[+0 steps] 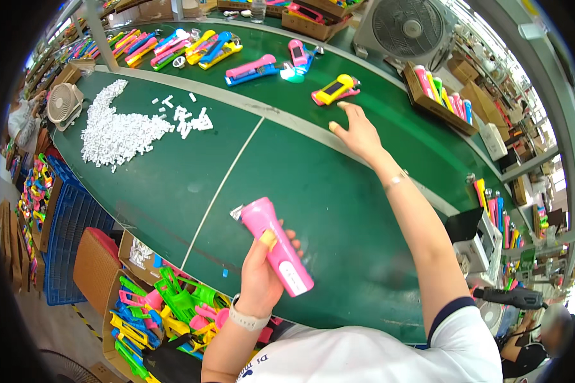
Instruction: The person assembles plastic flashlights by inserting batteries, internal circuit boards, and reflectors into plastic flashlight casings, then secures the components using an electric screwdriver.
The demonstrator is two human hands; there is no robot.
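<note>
My left hand (262,271) grips a pink flashlight (276,246) above the green table. Its wide head points up and to the left, with a shiny metal piece (237,212) sticking out there. A white oval patch (293,279) shows near its narrow end. My right hand (359,132) reaches far out over the belt edge, empty, with thumb and fingers apart. Just beyond those fingertips lies a yellow flashlight casing (335,90) with a pink one under it. Several pink and blue casings (252,69) rest farther left on the green belt.
Small white parts (118,131) form a heap on the table's left. A carton of colourful plastic parts (172,313) stands at the near left, beside a blue crate (67,236). Behind the belt are a large fan (407,29) and a box of flashlights (441,99). Another person (533,345) is at lower right.
</note>
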